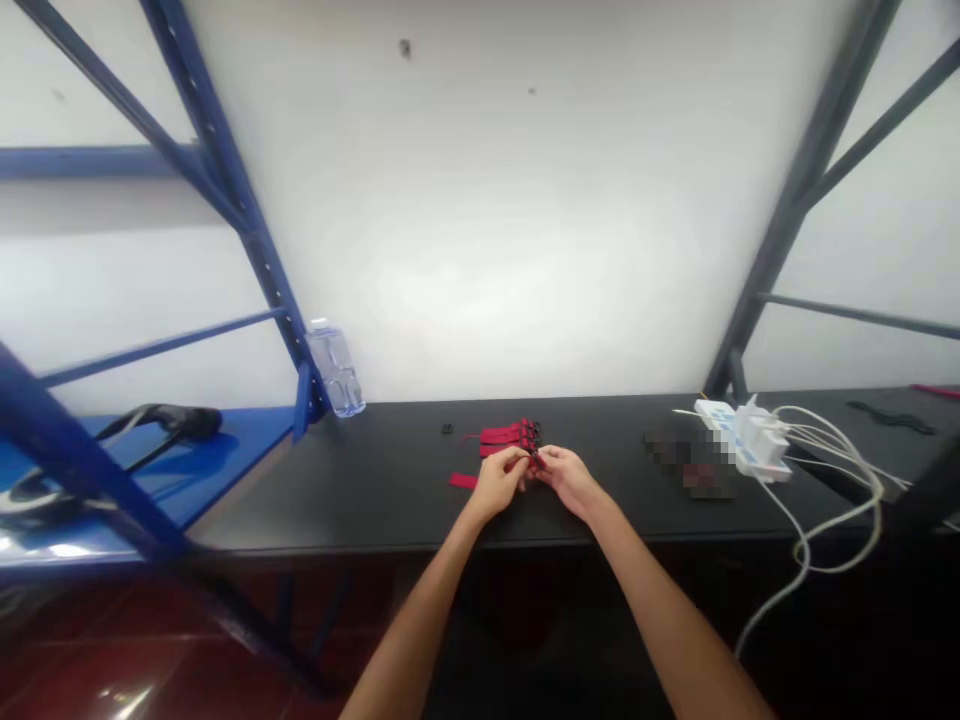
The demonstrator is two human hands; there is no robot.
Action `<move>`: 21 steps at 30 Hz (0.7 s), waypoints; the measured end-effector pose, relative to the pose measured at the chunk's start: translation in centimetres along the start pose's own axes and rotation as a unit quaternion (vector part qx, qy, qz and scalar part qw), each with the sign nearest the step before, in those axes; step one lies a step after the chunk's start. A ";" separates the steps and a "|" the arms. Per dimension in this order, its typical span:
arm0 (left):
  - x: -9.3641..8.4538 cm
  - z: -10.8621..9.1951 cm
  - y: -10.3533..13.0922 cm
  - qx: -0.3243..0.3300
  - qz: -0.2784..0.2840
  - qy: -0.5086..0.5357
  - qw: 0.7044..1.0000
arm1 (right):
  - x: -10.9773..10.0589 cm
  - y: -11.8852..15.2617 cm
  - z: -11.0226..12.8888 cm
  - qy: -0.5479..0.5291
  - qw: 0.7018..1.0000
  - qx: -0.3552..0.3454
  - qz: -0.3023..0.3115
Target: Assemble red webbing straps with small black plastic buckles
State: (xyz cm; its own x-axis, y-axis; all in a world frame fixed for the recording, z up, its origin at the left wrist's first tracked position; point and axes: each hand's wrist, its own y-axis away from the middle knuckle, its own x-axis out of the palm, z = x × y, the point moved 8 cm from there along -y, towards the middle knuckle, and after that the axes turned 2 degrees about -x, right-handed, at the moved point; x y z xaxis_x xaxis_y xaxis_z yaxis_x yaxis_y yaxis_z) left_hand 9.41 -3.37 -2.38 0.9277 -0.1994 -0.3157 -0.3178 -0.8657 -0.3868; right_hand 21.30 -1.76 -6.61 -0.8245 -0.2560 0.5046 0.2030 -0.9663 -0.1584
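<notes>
Several red straps [499, 436] with black fittings lie side by side on the black table [337, 490], just beyond my hands. Both hands meet over a red strap piece, whose flat end [463, 481] sticks out to the left. My left hand [498, 482] pinches this strap near a dark fitting. My right hand [568, 478] is closed on the same piece from the right, fingertips close to the left ones. Between the fingers the details are too small to make out. A small black buckle [447, 428] lies apart, to the left of the straps.
A clear plastic bottle [337, 368] leans by the blue rack post at the back left. On the right are a white power strip [739, 440] with plugs and looped white cables [874, 490], and a blurred dark patch. A black cabled object [187, 422] rests on the blue surface, far left.
</notes>
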 end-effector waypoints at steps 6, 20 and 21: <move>0.1 0.2 0.1 -0.012 0.011 -0.002 1.000 | -0.4 -0.2 -0.5 0.047 0.999 0.000 -0.028; -1.5 0.7 -0.1 -0.008 -0.054 -0.080 0.995 | -1.1 0.3 0.7 0.095 0.985 -0.093 -0.111; -2.5 0.7 -0.3 -0.001 -0.073 -0.111 0.991 | -1.6 0.2 0.9 0.117 0.979 -0.102 -0.129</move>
State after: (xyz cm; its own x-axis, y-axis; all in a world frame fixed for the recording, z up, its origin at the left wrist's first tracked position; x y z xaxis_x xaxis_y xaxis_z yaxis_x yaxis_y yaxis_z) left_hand 7.02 -2.26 -2.04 0.8979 0.0343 -0.4388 -0.1817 -0.8792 -0.4405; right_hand 23.11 -1.60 -6.70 -0.9377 0.0319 0.3459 -0.1179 -0.9659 -0.2305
